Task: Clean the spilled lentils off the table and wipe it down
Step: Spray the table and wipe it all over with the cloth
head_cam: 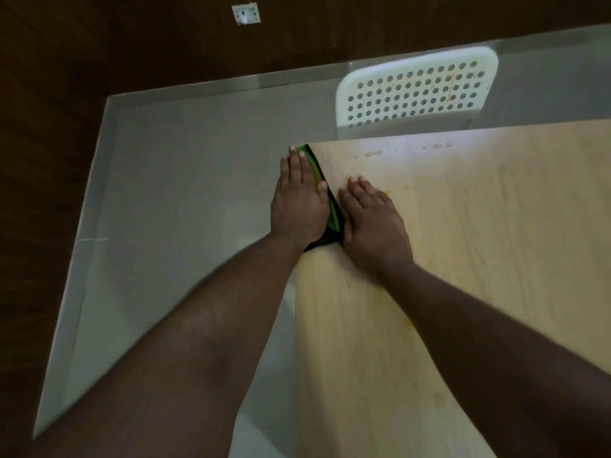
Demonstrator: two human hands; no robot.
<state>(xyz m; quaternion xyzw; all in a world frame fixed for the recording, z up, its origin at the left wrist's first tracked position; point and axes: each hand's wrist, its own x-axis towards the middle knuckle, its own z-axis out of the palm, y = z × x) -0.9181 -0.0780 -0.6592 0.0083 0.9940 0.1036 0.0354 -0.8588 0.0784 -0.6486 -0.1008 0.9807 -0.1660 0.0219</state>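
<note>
Head view, looking down over both forearms. Left hand [299,200] lies flat, fingers straight and close together, pressed on top of a green and black dustpan [330,209] held against the left edge of the table [479,259]; thumb extends along the pan's green rim. No curl of the fingers round the pan is visible. Right hand [372,219] lies palm down on the tabletop just beside the pan, fingers straight and together, its left side touching or nearly touching the pan's rim. Cannot tell whether it covers anything.

The dustpan is mostly hidden under the left hand. The visible part is a narrow strip with a black outer edge and a green inner band. Its long axis follows the table's left edge, running from near the far left corner of the table back toward the person. No brand, label or writing can be read on it.

A few small yellow-orange lentils [386,192] lie on the wood just past the right fingertips, with one or two specks further right. Faint smears and marks show near the table's far edge.

The table is pale wood-grain. A white perforated chair [416,90] stands behind its far edge. The floor [185,200] is grey tile with a pale skirting, against a dark wood wall carrying a white socket [246,13]. No readable text anywhere in view.
</note>
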